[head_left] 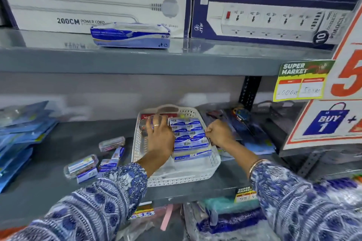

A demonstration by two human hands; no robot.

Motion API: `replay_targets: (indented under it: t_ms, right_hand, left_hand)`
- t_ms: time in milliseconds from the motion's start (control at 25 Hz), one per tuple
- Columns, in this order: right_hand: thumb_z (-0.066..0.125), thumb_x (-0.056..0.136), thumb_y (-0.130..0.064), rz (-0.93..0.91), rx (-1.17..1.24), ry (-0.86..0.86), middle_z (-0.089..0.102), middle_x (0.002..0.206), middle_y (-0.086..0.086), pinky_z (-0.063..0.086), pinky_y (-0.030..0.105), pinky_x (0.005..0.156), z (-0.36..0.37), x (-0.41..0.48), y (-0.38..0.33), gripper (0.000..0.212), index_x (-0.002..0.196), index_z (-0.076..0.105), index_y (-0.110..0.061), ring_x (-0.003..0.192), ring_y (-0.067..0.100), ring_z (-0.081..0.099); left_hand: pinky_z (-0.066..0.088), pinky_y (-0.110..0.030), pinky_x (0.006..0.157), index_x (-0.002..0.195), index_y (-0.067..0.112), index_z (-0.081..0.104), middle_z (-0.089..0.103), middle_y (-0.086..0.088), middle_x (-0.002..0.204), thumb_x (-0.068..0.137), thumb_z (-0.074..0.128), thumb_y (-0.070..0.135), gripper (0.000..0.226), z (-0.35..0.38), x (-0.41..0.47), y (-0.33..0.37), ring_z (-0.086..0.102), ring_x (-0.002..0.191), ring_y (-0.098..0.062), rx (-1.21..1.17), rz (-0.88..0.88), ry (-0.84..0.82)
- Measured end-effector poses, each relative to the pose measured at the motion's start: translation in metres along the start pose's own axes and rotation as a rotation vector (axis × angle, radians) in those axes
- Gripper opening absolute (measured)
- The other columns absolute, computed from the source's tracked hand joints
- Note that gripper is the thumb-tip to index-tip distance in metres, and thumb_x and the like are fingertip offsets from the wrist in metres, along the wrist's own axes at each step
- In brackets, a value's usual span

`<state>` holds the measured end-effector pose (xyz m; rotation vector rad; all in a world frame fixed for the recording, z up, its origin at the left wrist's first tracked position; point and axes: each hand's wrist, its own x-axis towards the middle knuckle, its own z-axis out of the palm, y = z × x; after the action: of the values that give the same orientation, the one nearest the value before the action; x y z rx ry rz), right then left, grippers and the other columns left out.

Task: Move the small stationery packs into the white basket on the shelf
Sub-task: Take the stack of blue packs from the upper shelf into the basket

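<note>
Left hand (159, 133) over basketed packs (189, 136)

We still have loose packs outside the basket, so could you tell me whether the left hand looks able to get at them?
Probably yes. The loose packs lie on open shelf just left of the white basket, with nothing over them; the left hand would only need to draw back from the basket.

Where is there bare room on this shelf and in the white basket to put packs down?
Bare grey shelf lies between the blue packets and the loose packs. In the white basket, the near-left corner under the left hand looks free. Crowded: its right side, filled with blue packs, and right of the basket.
</note>
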<state>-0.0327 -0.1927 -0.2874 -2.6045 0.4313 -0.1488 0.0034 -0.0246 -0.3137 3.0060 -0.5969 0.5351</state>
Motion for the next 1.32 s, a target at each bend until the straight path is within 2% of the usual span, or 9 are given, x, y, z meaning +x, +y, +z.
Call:
replay_targets:
  t_ms: [40, 120, 200, 360, 720, 880, 1040, 1120, 1320]
  right_hand:
    - [0.061, 0.084, -0.007, 0.011, -0.031, -0.008, 0.066, 0.079, 0.030, 0.043, 0.027, 0.057, 0.007, 0.003, 0.002, 0.030, 0.055, 0.057, 0.002, 0.076, 0.028, 0.066]
    - [0.054, 0.085, 0.001, 0.010, -0.125, -0.003, 0.067, 0.102, 0.028, 0.051, 0.035, 0.076, 0.018, 0.004, 0.004, 0.014, 0.086, 0.066, 0.009, 0.095, 0.033, 0.066]
    - [0.048, 0.087, 0.007, 0.031, -0.235, -0.033, 0.063, 0.116, 0.026, 0.051, 0.038, 0.086, 0.025, 0.004, 0.004, 0.024, 0.107, 0.060, 0.009, 0.107, 0.035, 0.062]
    - [0.041, 0.091, 0.009, 0.002, -0.451, -0.084, 0.057, 0.129, 0.021, 0.048, 0.038, 0.095, 0.034, 0.006, 0.000, 0.035, 0.123, 0.053, 0.004, 0.119, 0.034, 0.056]
    - [0.049, 0.089, 0.008, 0.120, -0.492, -0.274, 0.053, 0.135, 0.016, 0.047, 0.037, 0.099, 0.050, 0.010, -0.008, 0.039, 0.128, 0.049, 0.003, 0.124, 0.030, 0.052]
    - [0.048, 0.088, 0.010, 0.129, -0.448, -0.296, 0.054, 0.133, 0.017, 0.046, 0.035, 0.099, 0.045, 0.011, -0.008, 0.039, 0.127, 0.049, 0.004, 0.122, 0.030, 0.054]
    - [0.047, 0.087, 0.014, 0.120, -0.413, -0.234, 0.055, 0.132, 0.021, 0.047, 0.038, 0.098, 0.029, 0.010, -0.009, 0.041, 0.127, 0.048, 0.006, 0.120, 0.032, 0.055]
    - [0.051, 0.086, 0.013, 0.110, -0.384, -0.193, 0.056, 0.130, 0.021, 0.048, 0.037, 0.095, 0.017, 0.009, -0.011, 0.041, 0.126, 0.048, 0.007, 0.119, 0.032, 0.057]
    - [0.056, 0.087, 0.001, 0.063, -0.239, -0.153, 0.069, 0.113, 0.022, 0.056, 0.039, 0.090, -0.024, 0.000, -0.035, 0.026, 0.113, 0.062, 0.005, 0.103, 0.030, 0.068]
  left_hand:
    - [-0.006, -0.053, 0.109, 0.120, 0.024, 0.060, 0.021, -0.007, 0.149, 0.084, 0.060, 0.023, 0.036, 0.009, 0.003, 0.001, 0.004, 0.138, -0.030, 0.003, 0.007, -0.024]
    - [-0.006, -0.051, 0.110, 0.109, 0.023, 0.066, 0.017, -0.005, 0.152, 0.085, 0.057, 0.022, 0.025, 0.023, 0.005, 0.003, 0.003, 0.139, -0.027, -0.027, 0.001, -0.086]
    - [-0.006, -0.050, 0.109, 0.094, 0.020, 0.069, 0.018, -0.002, 0.152, 0.083, 0.057, 0.017, 0.017, 0.034, 0.005, 0.006, 0.002, 0.140, -0.024, -0.070, -0.011, -0.137]
    - [-0.008, -0.051, 0.108, 0.081, 0.019, 0.070, 0.024, -0.001, 0.149, 0.079, 0.061, 0.014, 0.010, 0.056, 0.001, 0.010, 0.003, 0.139, -0.026, -0.108, -0.023, -0.200]
    - [-0.008, -0.051, 0.109, 0.089, 0.019, 0.069, 0.029, -0.001, 0.144, 0.088, 0.056, 0.022, 0.013, 0.070, 0.005, 0.009, 0.001, 0.138, -0.028, -0.203, -0.089, -0.349]
    - [-0.007, -0.050, 0.109, 0.091, 0.017, 0.069, 0.030, -0.002, 0.145, 0.089, 0.052, 0.024, 0.018, 0.074, 0.008, 0.006, 0.004, 0.138, -0.028, -0.222, -0.108, -0.376]
    - [-0.002, -0.050, 0.110, 0.097, 0.017, 0.068, 0.037, -0.006, 0.137, 0.089, 0.051, 0.029, 0.023, 0.070, 0.008, 0.001, 0.014, 0.134, -0.029, -0.225, -0.131, -0.427]
    - [0.005, -0.048, 0.111, 0.099, 0.019, 0.068, 0.038, -0.007, 0.135, 0.089, 0.051, 0.033, 0.024, 0.061, 0.007, -0.002, 0.019, 0.131, -0.029, -0.257, -0.133, -0.405]
    - [0.013, -0.040, 0.108, 0.101, 0.023, 0.066, 0.033, -0.003, 0.143, 0.089, 0.054, 0.033, 0.020, 0.012, 0.013, -0.019, 0.016, 0.134, -0.026, -0.371, -0.098, -0.170]
